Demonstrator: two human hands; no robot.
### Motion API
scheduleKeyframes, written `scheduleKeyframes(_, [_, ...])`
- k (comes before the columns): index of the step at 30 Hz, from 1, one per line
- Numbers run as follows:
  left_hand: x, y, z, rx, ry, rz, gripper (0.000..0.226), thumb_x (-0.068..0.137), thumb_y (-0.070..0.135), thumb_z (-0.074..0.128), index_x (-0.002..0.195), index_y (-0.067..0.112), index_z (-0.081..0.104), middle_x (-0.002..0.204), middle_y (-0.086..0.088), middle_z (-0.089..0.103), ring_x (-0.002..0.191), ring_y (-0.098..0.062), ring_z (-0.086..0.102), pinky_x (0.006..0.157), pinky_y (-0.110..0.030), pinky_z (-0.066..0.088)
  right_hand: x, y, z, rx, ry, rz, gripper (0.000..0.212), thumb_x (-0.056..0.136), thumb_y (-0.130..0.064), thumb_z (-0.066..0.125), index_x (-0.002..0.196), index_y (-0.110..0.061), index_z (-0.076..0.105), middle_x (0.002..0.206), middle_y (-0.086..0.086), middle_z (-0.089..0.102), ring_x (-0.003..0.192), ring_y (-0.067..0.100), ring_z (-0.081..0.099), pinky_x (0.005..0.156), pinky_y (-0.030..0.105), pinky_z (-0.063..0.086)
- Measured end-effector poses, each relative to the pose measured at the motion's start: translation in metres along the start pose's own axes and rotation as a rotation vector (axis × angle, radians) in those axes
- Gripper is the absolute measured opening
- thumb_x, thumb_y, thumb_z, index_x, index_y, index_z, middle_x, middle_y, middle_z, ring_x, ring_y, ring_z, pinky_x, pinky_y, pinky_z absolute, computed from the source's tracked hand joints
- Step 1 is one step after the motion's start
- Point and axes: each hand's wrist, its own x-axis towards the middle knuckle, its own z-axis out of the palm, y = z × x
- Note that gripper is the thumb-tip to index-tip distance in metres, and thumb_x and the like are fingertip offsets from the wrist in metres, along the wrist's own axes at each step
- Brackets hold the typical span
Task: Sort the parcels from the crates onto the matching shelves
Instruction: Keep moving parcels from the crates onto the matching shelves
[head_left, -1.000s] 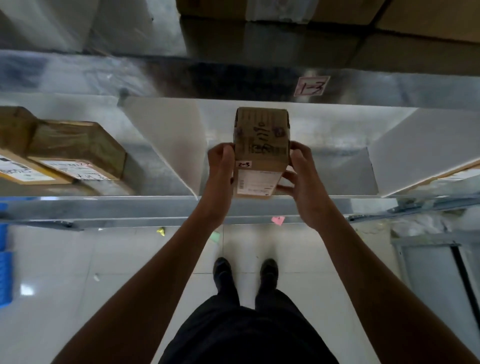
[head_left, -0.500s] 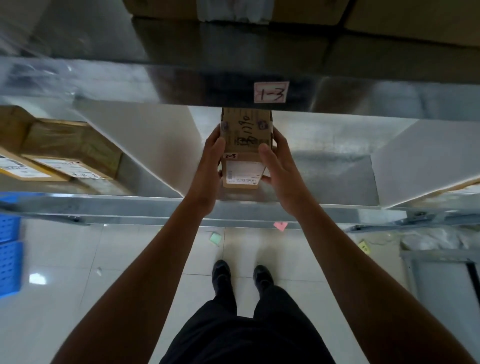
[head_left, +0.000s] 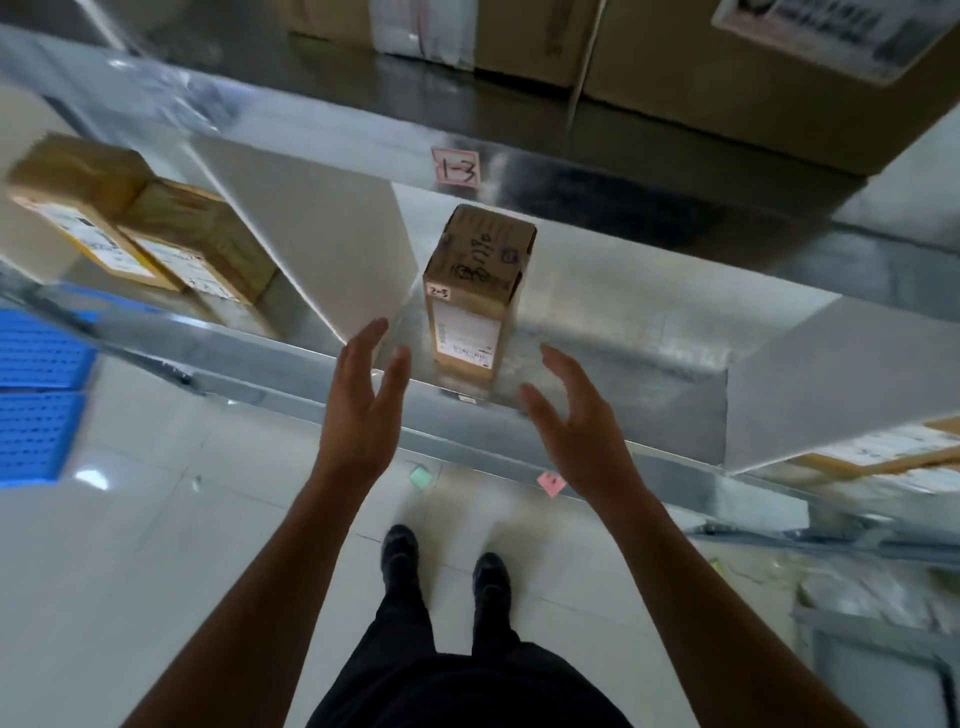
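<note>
A small brown cardboard parcel (head_left: 475, 291) with a white label and a small "2-3" sticker stands upright on the metal shelf (head_left: 623, 332), in the bay between two white dividers. A pink tag reading "1-3" (head_left: 455, 165) is stuck on the shelf edge above it. My left hand (head_left: 363, 405) hovers just left of the parcel with fingers straight, not touching it. My right hand (head_left: 566, 415) hovers to the parcel's right, fingers relaxed, holding nothing.
Two labelled cardboard parcels (head_left: 156, 244) lie in the bay to the left, past a white divider (head_left: 322, 234). Another divider (head_left: 831, 374) bounds the right. Large boxes (head_left: 701, 67) sit on the shelf above. A blue crate (head_left: 36, 395) is at the left, on the floor.
Both hands let go of the parcel and pulled back toward me; it now stands alone on the shelf. The camera view has tilted.
</note>
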Motion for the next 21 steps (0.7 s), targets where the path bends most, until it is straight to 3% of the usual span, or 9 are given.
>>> scheduleKeyframes(1, [-0.008, -0.005, -0.002, 0.070, 0.020, -0.007, 0.063, 0.099, 0.067, 0.038, 0.150, 0.031, 0.041, 0.154, 0.008, 0.045, 0.135, 0.000, 0.041, 0.108, -0.029, 0.042, -0.005, -0.002, 0.002, -0.037, -0.019, -0.041, 0.059, 0.103, -0.046, 0.057, 0.154, -0.019, 0.044, 0.158, 0.002, 0.049, 0.137, 0.003, 0.044, 0.109, 0.009, 0.032])
scheduleKeyframes(2, [-0.015, -0.009, -0.005, 0.129, 0.035, -0.010, 0.063, 0.099, 0.066, 0.040, 0.150, 0.029, 0.041, 0.156, 0.003, 0.044, 0.140, -0.008, 0.039, 0.112, -0.040, 0.042, -0.009, -0.006, 0.005, -0.068, -0.051, -0.080, 0.057, 0.103, -0.046, 0.056, 0.153, -0.020, 0.045, 0.157, 0.002, 0.050, 0.137, 0.002, 0.044, 0.112, 0.011, 0.034])
scheduleKeyframes(4, [-0.028, -0.013, -0.011, 0.221, 0.036, -0.005, 0.065, 0.098, 0.067, 0.039, 0.150, 0.028, 0.042, 0.160, 0.000, 0.041, 0.149, -0.021, 0.034, 0.117, -0.056, 0.037, -0.015, -0.017, 0.011, -0.133, -0.125, -0.148, 0.059, 0.102, -0.049, 0.049, 0.154, -0.021, 0.044, 0.160, 0.003, 0.046, 0.147, 0.013, 0.041, 0.122, 0.036, 0.037])
scheduleKeyframes(6, [-0.036, -0.013, -0.019, 0.312, 0.029, 0.026, 0.067, 0.098, 0.070, 0.036, 0.151, 0.030, 0.041, 0.164, 0.000, 0.035, 0.155, -0.026, 0.023, 0.120, -0.063, 0.028, -0.018, -0.031, 0.018, -0.201, -0.168, -0.224, 0.062, 0.102, -0.050, 0.045, 0.157, -0.021, 0.041, 0.163, 0.002, 0.042, 0.152, 0.017, 0.035, 0.124, 0.049, 0.033])
scheduleKeyframes(11, [-0.046, -0.001, -0.056, 0.461, 0.081, 0.090, 0.074, 0.094, 0.074, 0.028, 0.154, 0.032, 0.040, 0.169, 0.000, 0.025, 0.158, -0.030, 0.007, 0.124, -0.063, 0.010, -0.018, -0.069, 0.038, -0.399, -0.197, -0.349, 0.065, 0.105, -0.054, 0.039, 0.162, -0.024, 0.031, 0.170, 0.002, 0.030, 0.160, 0.024, 0.014, 0.129, 0.056, 0.015])
scheduleKeyframes(17, [-0.086, -0.023, -0.152, 0.458, 0.185, 0.059, 0.068, 0.096, 0.071, 0.033, 0.155, 0.037, 0.037, 0.170, 0.004, 0.018, 0.159, -0.027, 0.001, 0.125, -0.060, 0.004, -0.039, -0.138, 0.097, -0.480, -0.199, -0.463, 0.065, 0.105, -0.057, 0.043, 0.163, -0.032, 0.026, 0.171, 0.001, 0.028, 0.161, 0.025, 0.011, 0.129, 0.056, 0.013])
scheduleKeyframes(21, [-0.125, -0.060, -0.240, 0.472, 0.272, 0.025, 0.074, 0.093, 0.079, 0.025, 0.156, 0.041, 0.031, 0.170, 0.005, 0.018, 0.158, -0.028, 0.001, 0.124, -0.059, 0.003, -0.075, -0.192, 0.164, -0.471, -0.249, -0.526, 0.067, 0.103, -0.057, 0.039, 0.164, -0.031, 0.026, 0.171, 0.000, 0.026, 0.161, 0.024, 0.010, 0.129, 0.055, 0.012])
